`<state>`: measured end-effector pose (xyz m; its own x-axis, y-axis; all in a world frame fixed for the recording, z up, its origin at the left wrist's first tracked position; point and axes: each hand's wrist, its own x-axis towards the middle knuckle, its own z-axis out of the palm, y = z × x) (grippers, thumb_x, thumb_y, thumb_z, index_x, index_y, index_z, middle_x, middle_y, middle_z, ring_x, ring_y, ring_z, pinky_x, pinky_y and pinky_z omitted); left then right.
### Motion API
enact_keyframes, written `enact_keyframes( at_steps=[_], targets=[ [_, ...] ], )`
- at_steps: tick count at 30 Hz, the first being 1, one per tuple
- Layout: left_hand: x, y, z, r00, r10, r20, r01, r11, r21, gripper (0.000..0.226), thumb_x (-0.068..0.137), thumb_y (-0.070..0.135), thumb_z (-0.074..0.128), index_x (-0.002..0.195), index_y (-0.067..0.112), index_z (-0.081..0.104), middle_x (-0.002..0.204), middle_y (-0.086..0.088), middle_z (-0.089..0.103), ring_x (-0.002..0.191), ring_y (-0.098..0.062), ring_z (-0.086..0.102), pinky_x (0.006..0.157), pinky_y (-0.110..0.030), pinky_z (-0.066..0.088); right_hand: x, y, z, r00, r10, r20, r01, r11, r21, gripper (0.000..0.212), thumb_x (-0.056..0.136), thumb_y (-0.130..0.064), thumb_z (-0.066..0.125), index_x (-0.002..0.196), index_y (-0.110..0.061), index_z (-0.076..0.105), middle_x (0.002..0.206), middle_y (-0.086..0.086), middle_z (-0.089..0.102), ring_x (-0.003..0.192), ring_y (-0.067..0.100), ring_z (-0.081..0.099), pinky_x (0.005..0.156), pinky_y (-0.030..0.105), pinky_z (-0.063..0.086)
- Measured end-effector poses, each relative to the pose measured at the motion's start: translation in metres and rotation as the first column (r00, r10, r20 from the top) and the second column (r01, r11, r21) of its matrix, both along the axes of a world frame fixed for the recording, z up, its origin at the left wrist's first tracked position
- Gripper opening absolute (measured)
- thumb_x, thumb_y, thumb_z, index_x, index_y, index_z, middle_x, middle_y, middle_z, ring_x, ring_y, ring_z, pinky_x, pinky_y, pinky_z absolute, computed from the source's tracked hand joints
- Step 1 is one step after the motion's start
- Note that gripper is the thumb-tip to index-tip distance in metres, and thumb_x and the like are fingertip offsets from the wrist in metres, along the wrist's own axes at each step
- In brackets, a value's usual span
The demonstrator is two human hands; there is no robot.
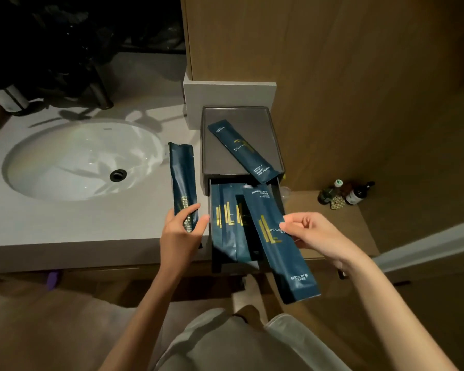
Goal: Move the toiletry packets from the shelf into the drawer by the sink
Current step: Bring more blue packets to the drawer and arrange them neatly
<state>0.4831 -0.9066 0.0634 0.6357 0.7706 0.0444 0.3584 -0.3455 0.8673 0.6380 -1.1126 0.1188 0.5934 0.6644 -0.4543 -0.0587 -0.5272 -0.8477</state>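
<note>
Dental-kit packet (276,250) pinched by right fingers (295,223) over the drawer (216,263) (left fingers (189,211) grasp another packet (182,178)).

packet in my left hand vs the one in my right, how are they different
The left-hand packet is gripped at its near end by the left hand, nearly straight over the counter; the right-hand packet is pinched mid-length by the right hand, slanting over the open drawer. The right-hand packet shows gold bars and "DENTAL KIT"; the left-hand packet only small gold print. Both are long dark blue sachets.
</note>
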Motion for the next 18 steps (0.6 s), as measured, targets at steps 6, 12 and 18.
enact_keyframes(
  at_steps=[6,12,18],
  targets=[
    [0.007,-0.008,-0.007,1.000,0.008,-0.020,-0.009,0.999,-0.049,0.047,0.081,0.025,0.072,0.125,0.011,0.060,0.118,-0.006,0.052,0.097,-0.019,0.058,0.090,-0.035,0.053,0.005,0.000,-0.015,0.997,-0.058,0.050,0.065,0.990,-0.128,0.024,0.095,-0.021,0.056,0.095,-0.001,0.068,0.078,0.003,0.059,0.076,0.015,0.052,0.078,0.030,0.042],
    [0.005,-0.010,-0.011,0.999,0.005,-0.038,-0.008,0.997,-0.073,0.050,0.081,0.025,0.073,0.127,0.013,0.059,0.119,-0.007,0.050,0.099,-0.022,0.059,0.087,-0.033,0.053,0.008,0.043,-0.020,0.913,-0.100,0.396,0.205,0.951,-0.232,0.027,0.097,-0.014,0.051,0.119,-0.002,0.061,0.104,0.012,0.066,0.100,0.021,0.061,0.087,0.018,0.038],
    [-0.001,-0.011,-0.010,0.999,-0.013,-0.051,0.009,0.997,-0.074,0.048,0.084,0.026,0.069,0.128,0.014,0.058,0.116,-0.005,0.048,0.099,-0.023,0.058,0.086,-0.039,0.055,0.008,0.070,-0.030,0.813,-0.031,0.581,0.242,0.926,-0.289,0.027,0.097,-0.010,0.050,0.120,0.001,0.058,0.112,0.023,0.065,0.105,0.036,0.063,0.092,0.041,0.050]
  ],
)
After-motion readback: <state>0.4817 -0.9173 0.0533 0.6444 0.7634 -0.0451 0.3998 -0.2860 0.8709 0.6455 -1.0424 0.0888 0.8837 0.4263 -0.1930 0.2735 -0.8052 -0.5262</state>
